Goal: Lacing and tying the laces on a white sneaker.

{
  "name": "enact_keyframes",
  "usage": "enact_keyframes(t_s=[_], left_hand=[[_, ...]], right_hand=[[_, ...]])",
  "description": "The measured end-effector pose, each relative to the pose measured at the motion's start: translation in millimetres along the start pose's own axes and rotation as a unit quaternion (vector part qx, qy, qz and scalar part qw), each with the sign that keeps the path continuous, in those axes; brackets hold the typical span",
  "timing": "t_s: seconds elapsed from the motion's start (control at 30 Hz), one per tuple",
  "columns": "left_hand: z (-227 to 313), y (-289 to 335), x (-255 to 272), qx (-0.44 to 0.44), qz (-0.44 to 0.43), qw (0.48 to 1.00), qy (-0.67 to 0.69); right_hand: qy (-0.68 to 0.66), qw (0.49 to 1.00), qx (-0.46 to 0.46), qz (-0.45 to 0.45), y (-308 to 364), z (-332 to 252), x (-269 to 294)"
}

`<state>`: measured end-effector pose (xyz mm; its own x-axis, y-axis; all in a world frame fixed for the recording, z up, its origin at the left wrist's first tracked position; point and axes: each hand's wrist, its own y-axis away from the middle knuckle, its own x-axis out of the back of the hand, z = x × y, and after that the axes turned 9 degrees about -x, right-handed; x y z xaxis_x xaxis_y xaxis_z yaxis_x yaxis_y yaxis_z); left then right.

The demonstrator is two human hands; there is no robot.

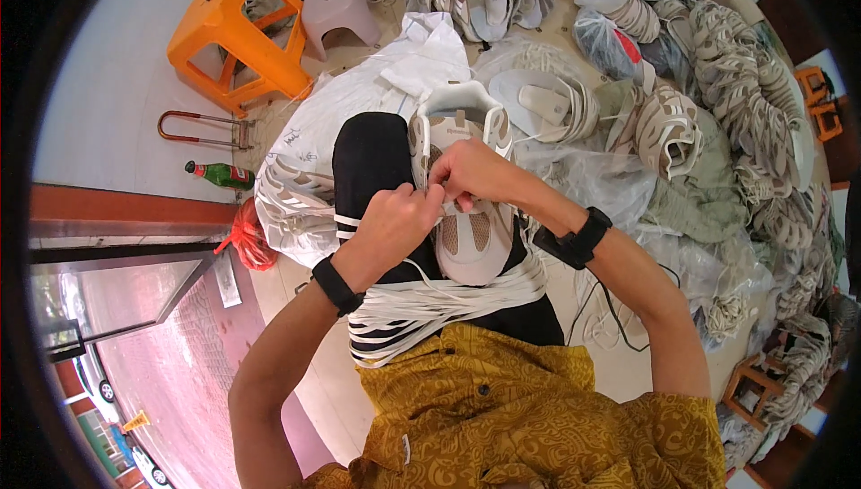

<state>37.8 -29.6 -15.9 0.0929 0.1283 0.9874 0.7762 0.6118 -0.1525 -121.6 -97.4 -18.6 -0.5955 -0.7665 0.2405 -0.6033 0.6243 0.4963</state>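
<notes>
head | left hand [395,222]: fingers curled, narrow pinch, contents hidden | right hand [473,173]: curled likewise, fingertips meeting the left's over the beige-and-white mesh shoe [466,263] | shoe: on the lap, toe toward the wearer, beside white flat laces [430,314] | knotted red plastic bag [253,242]: left on floor, contents indiscernible

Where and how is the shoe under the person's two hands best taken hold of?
Probably by the heel collar of the shoe, coming from above at the end away from the person, one finger or thumb inside the opening. The collar gapes upward and its rim is uncovered, while the left hand and right hand meet over the shoe's middle.
</notes>
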Motion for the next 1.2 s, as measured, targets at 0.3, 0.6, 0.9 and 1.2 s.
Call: enact_keyframes(t_s=[0.3,0.6,0.9,1.2], left_hand=[[6,-6,6,0.062,0.045,0.992,0.096],[12,-9,-2,0.06,-0.046,0.997,0.015],[7,-7,1,0.048,-0.022,0.999,0.013],[19,-23,5,0.147,0.071,0.971,0.173]], right_hand=[[-0.106,0.981,0.042,0.154,13,12,4],[0.124,0.945,0.18,0.242,12,25,-4],[0.242,0.955,0.102,0.14,0,8,-8],[-0.014,0.977,0.118,0.175,38,4,20]])
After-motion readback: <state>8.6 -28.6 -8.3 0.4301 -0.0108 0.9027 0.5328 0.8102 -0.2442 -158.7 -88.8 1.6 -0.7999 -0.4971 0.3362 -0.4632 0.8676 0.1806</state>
